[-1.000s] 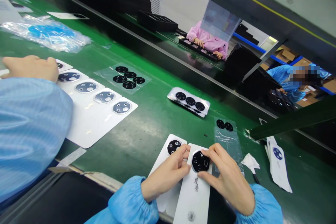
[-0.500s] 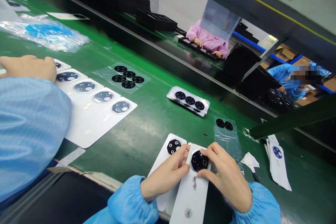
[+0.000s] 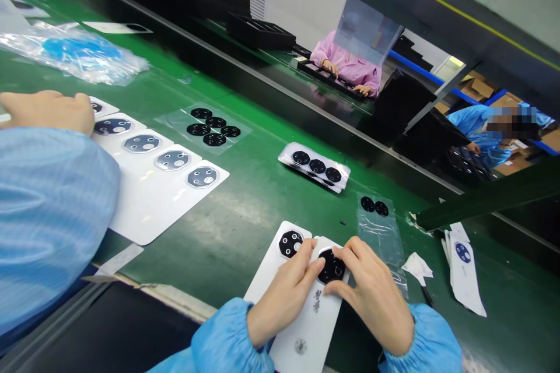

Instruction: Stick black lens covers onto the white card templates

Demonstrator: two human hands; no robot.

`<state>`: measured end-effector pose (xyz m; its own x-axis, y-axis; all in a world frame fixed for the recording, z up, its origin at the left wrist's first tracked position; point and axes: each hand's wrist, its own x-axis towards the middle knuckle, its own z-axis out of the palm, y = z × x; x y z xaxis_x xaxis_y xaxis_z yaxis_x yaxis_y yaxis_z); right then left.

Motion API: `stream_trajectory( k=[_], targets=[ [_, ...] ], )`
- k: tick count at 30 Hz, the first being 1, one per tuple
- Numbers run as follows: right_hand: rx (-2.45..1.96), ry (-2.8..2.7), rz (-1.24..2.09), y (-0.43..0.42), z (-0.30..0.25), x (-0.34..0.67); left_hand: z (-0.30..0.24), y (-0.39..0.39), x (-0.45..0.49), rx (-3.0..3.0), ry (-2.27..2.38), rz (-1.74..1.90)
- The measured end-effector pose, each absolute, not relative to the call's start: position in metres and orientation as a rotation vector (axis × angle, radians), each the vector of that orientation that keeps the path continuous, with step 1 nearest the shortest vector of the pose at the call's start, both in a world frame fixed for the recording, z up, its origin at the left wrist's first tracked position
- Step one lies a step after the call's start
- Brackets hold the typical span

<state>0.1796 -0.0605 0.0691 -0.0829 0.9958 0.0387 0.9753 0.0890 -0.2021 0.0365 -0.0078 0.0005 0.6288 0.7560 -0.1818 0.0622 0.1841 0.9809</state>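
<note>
At the left edge of the frame, a co-worker's blue sleeve [image 3: 52, 210] and hand [image 3: 48, 111] lie across a row of white panels [image 3: 151, 210] with octagonal inserts near their upper ends. Above that hand, toward the upper left, sits a crinkled plastic bag [image 3: 87, 55] with blue inside. Left of centre, a clear sheet [image 3: 172, 123] bears six black discs [image 3: 214, 122]. At lower centre, a white panel [image 3: 265, 277] with a black, ringed insert lies partly behind the person's left hand [image 3: 284, 291]. That hand grasps the left edge of a lettered panel [image 3: 312, 323], thumb on its face beside a black octagonal plate [image 3: 331, 268]. The plate is at the panel's upper end, low in the frame just right of centre. Farther up the bench, a small stack [image 3: 314, 168] shows three black discs in a row. The right hand [image 3: 371, 291] pinches the plate's edge, index finger above and thumb below. Beyond it, a clear film [image 3: 380, 233] carries two black discs; next come a crumpled white tissue [image 3: 417, 268] and, at the right, fanned white pieces [image 3: 466, 280] with a dark blue insert on top.
</note>
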Motion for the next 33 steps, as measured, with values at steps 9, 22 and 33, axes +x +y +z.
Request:
stream_trajectory(
  k=[9,22,33],
  targets=[
    [-1.957,-2.112,0.082,-0.067,0.061,0.178,0.009,-0.006,0.038,1.325,0.742,0.595],
    [-1.794,-2.05,-0.13,-0.08,0.058,0.177,0.015,-0.009,0.039,1.174,0.712,0.61],
    [-1.824,-2.039,-0.01,-0.082,0.057,0.18,0.013,-0.009,0.038,1.236,0.719,0.606]
  ],
)
